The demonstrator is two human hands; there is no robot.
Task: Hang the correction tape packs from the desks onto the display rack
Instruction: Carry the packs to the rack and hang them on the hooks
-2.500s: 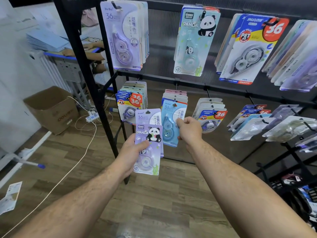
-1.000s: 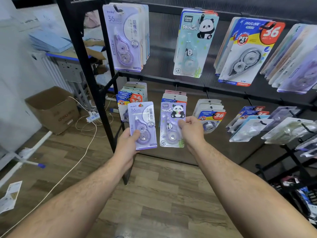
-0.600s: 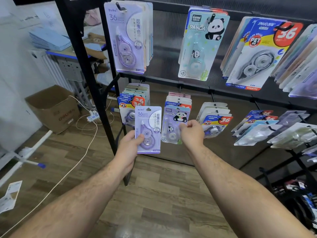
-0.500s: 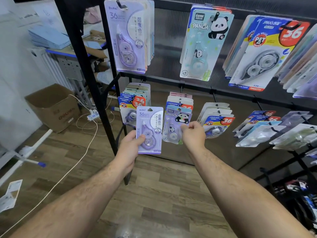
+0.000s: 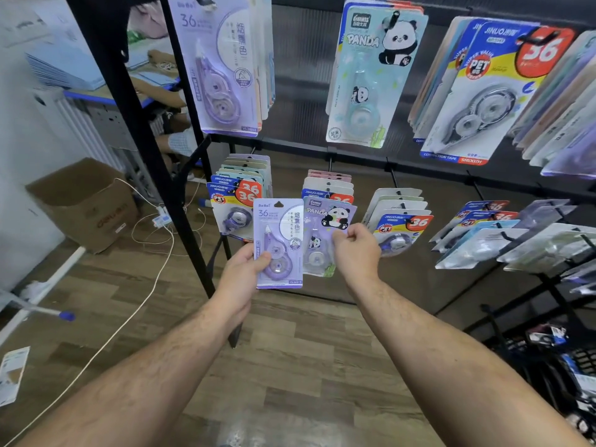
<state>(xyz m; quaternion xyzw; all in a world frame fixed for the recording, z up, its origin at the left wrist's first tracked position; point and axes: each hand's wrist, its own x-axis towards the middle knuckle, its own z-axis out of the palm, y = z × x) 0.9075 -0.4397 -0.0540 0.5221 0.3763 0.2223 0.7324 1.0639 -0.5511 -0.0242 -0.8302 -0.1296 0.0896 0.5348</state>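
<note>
From the head camera, the left hand (image 5: 243,274) grips a purple pack (image 5: 279,243) by its lower left edge, thumb across the front and fingers curled behind, holding it upright in front of the lower row of the black display rack (image 5: 138,130). Just beside it on the right, the right hand (image 5: 356,253) pinches the right edge of a purple panda pack (image 5: 324,221) between thumb and fingertips. That pack sits at the front of the middle stack on the lower row; whether it hangs on the hook there cannot be told. The purple pack overlaps its left edge.

More packs hang on the lower hooks to either side, a blue and yellow stack (image 5: 233,204) on the left and another (image 5: 400,227) on the right, with larger-looking ones on the upper row. Left of the rack, an open cardboard box (image 5: 87,204) stands on the wooden floor (image 5: 290,366), and a white cable (image 5: 151,288) trails across the boards
</note>
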